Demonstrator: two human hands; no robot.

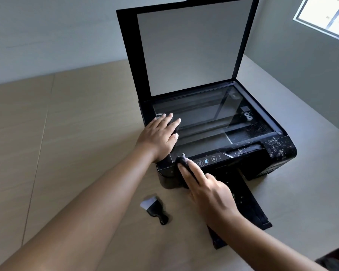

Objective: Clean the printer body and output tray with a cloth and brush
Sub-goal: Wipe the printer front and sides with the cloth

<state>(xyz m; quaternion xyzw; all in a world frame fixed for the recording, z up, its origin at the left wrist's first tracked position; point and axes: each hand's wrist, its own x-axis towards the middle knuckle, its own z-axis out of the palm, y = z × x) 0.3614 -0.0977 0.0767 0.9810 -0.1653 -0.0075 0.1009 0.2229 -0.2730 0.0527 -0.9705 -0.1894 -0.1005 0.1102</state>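
On the beige bench (67, 133), by grey walls (47, 36), one printer (278, 151) and one brush (155, 209) are set. One cloth (182, 160) is pressed under the flat right hand (209, 194), and the left hand (160, 137) is spread flat.

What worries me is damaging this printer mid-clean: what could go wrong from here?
The right hand presses the cloth right beside the control buttons, so one might get pushed. The left hand lies flat on the scanner glass and may smudge it. The specks on the right front corner could be swept onto the glass.
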